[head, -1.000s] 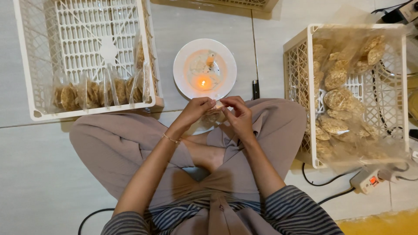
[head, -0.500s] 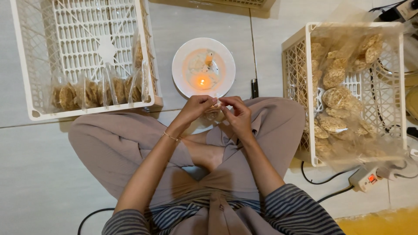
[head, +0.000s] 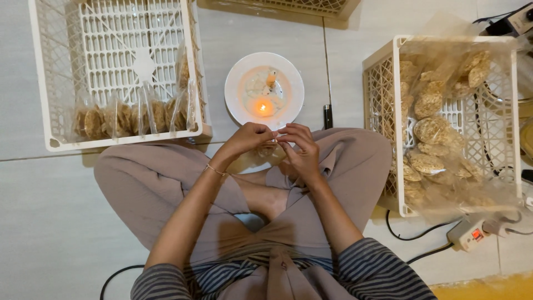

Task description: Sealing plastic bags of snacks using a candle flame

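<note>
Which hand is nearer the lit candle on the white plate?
Left, marginally. The left hand sits just below the candle flame, by the plate rim; the right hand is lower and off to the right.

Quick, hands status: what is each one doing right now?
Left hand: fingers closed, pinching the top of a small clear packet just short of the candle plate.
Right hand: closed on the same packet, fingertips meeting the left's.

lit candle plate (head: 237,83) just ahead, crates (head: 200,100) (head: 383,111) flanking, bare floor (head: 344,66) between
</note>
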